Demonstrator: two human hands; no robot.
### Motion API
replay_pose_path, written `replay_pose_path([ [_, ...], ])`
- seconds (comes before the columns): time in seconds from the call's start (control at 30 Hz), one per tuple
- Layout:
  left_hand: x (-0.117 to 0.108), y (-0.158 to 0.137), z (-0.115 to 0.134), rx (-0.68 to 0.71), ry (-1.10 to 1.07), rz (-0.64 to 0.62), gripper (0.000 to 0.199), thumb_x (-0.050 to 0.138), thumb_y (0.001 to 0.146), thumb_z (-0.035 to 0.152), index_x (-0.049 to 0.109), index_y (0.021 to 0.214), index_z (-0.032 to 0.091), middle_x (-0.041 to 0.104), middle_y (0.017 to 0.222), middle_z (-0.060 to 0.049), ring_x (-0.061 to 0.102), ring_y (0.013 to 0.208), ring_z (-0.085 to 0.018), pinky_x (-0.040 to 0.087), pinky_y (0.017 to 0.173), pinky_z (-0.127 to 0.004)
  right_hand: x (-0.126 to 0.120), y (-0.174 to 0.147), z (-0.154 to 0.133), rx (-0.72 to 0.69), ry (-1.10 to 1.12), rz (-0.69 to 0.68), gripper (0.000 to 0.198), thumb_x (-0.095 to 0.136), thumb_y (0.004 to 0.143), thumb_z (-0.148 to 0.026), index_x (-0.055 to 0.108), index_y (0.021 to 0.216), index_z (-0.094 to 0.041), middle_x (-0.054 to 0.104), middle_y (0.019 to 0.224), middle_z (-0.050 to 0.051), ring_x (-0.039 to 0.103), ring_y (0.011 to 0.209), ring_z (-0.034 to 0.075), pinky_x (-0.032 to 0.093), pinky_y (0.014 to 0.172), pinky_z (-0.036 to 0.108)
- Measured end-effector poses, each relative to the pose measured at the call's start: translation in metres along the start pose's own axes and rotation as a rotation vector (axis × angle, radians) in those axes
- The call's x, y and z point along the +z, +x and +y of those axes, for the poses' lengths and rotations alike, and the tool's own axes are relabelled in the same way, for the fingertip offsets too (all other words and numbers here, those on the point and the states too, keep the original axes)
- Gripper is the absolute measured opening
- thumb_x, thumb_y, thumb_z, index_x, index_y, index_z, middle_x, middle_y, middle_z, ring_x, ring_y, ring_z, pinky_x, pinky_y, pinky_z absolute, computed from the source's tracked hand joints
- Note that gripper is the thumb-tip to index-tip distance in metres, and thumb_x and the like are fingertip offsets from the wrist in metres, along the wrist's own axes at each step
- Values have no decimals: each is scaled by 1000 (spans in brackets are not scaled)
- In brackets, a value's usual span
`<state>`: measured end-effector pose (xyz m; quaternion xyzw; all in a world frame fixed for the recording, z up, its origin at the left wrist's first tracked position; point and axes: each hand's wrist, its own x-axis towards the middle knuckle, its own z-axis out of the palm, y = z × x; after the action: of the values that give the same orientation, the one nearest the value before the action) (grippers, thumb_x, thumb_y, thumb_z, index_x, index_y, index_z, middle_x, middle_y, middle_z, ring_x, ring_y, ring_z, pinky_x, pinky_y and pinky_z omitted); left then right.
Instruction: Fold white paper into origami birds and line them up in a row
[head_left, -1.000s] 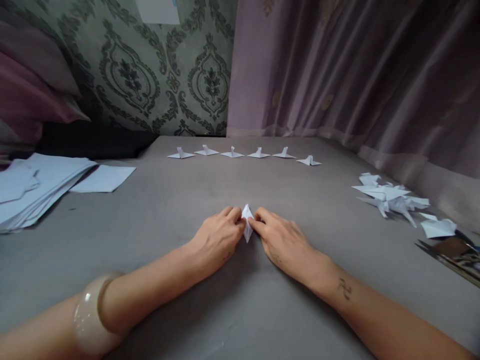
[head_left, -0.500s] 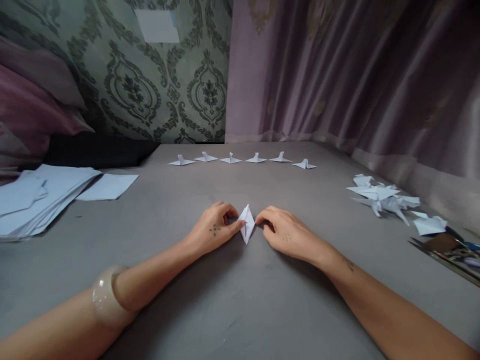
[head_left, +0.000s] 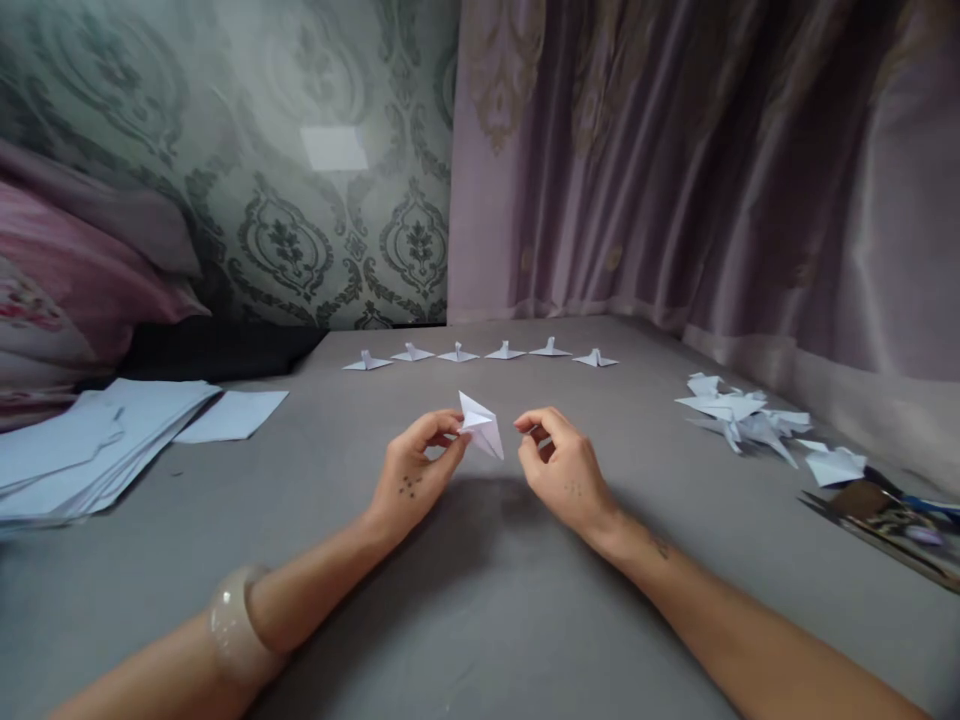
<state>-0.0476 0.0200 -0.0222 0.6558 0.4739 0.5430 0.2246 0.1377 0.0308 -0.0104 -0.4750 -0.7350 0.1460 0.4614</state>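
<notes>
A small white folded paper [head_left: 482,428], pointed at its ends and creased along the middle, is pinched at its left side between the thumb and fingers of my left hand [head_left: 420,465]. It is tilted and lifted off the grey surface, with a shadow beneath. My right hand [head_left: 559,465] hovers just to the right of it, fingers curled, with a gap between thumb and forefinger. Nothing shows in that hand, and it does not touch the paper. A pale bangle [head_left: 238,622] circles my left forearm.
Several folded paper birds [head_left: 458,353] stand in a row at the back. On the left lie stacked white sheets [head_left: 82,440] and a smaller square sheet [head_left: 232,416]. Crumpled paper figures [head_left: 742,415] are heaped at right, beside a tray of tools [head_left: 892,525].
My left hand has raised and tilted the folded paper off the surface. My right hand has come away from its right edge. The view has tipped upward.
</notes>
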Motion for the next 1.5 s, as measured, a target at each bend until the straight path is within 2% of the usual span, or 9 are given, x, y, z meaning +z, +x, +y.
replay_pose_path([
  [0.13, -1, -3, 5, 163, 111, 44, 2, 58, 82, 21, 57, 81, 18, 66, 103, -6, 63, 85, -14, 47, 81, -26, -2, -4, -13, -109, 72, 28, 21, 48, 76, -9, 56, 93, -19, 58, 90, 3, 56, 73, 13, 44, 62, 23],
  [0.33, 0, -6, 6, 303, 178, 39, 6, 55, 81, 13, 56, 81, 19, 65, 107, -9, 63, 95, -17, 47, 87, -29, 0, -7, -17, -90, 79, -4, 17, 52, 77, -12, 58, 92, -19, 58, 87, 3, 54, 70, 13, 44, 62, 24],
  [0.47, -1, -6, 14, 288, 190, 9, 6, 53, 81, 14, 55, 79, 19, 63, 105, -10, 62, 93, -17, 48, 83, -29, 2, -9, -20, -44, 130, -8, 18, 54, 80, -17, 59, 96, -20, 62, 85, 3, 55, 68, 13, 44, 62, 25],
  [0.63, 0, -8, 21, 260, 110, -52, 5, 54, 83, 17, 56, 80, 19, 61, 100, -7, 60, 87, -16, 47, 80, -29, 6, -7, -20, 100, 310, -129, 17, 56, 83, -32, 64, 90, -19, 63, 79, 3, 55, 66, 14, 41, 58, 25],
  [0.7, 1, -8, 20, 220, -15, -82, 7, 58, 81, 19, 57, 88, 20, 61, 97, -6, 58, 86, -16, 47, 80, -29, 7, -4, -16, 167, 461, -174, 21, 59, 81, -38, 66, 88, -18, 64, 78, 2, 55, 68, 14, 42, 63, 26],
  [0.8, 4, -5, 17, 73, -321, -119, 36, 67, 76, 21, 51, 108, 21, 61, 97, -5, 58, 86, -16, 48, 77, -28, 6, 1, -7, 314, 724, -248, 28, 67, 75, -44, 66, 86, -18, 64, 79, 1, 55, 72, 14, 42, 70, 26],
  [0.93, 3, -1, 14, -152, -568, -192, 40, 73, 72, 25, 53, 106, 18, 63, 100, -6, 60, 89, -16, 48, 81, -30, 4, 5, 3, 437, 912, -348, 32, 72, 70, -45, 67, 86, -18, 64, 80, 1, 53, 74, 12, 40, 72, 25],
  [1.17, -1, 0, 19, -303, -596, -293, 29, 73, 72, 29, 64, 96, 15, 68, 98, -7, 61, 91, -18, 46, 84, -30, 1, 4, 8, 427, 958, -476, 31, 68, 75, -47, 68, 87, -18, 63, 82, 2, 52, 73, 12, 38, 74, 25],
  [1.5, 0, 0, 20, -355, -571, -208, 21, 71, 72, 31, 68, 85, 15, 68, 79, -2, 58, 71, -12, 44, 72, -25, 1, 4, 9, 369, 897, -507, 35, 66, 76, -49, 66, 92, -18, 64, 86, 2, 56, 79, 13, 40, 80, 27],
])
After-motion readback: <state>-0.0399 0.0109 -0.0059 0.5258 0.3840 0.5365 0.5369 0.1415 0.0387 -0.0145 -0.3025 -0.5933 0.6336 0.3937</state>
